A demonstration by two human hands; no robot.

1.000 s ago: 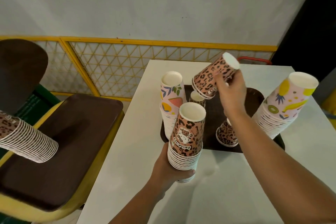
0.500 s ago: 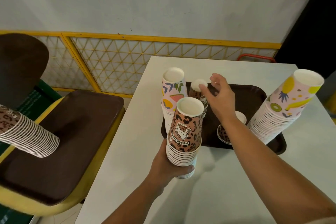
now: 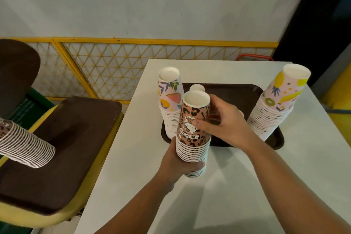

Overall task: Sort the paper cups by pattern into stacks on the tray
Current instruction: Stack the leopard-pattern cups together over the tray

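left hand (image 3: pixel 175 165): wrapped round base of leopard cup stack (image 3: pixel 193 131), held above table (image 3: pixel 237 186) | right hand (image 3: pixel 226 125): thumb on stack's top cup, fingers curled behind | fruit cup stacks (image 3: pixel 170 104) (image 3: pixel 275 104) on brown tray (image 3: pixel 273 140), left and right ends

Upside-down leopard-print cup stack (image 3: pixel 192 131), cartoon cat on top cup, lifted above table at tray's (image 3: pixel 273 139) 7 o'clock edge. Fruit-pattern pink stack (image 3: pixel 170 104) upright at tray's 9 o'clock. Taller fruit stack (image 3: pixel 277 102) leaning at 3 o'clock. White cup base (image 3: pixel 197 87) at 11 o'clock, pattern hidden.
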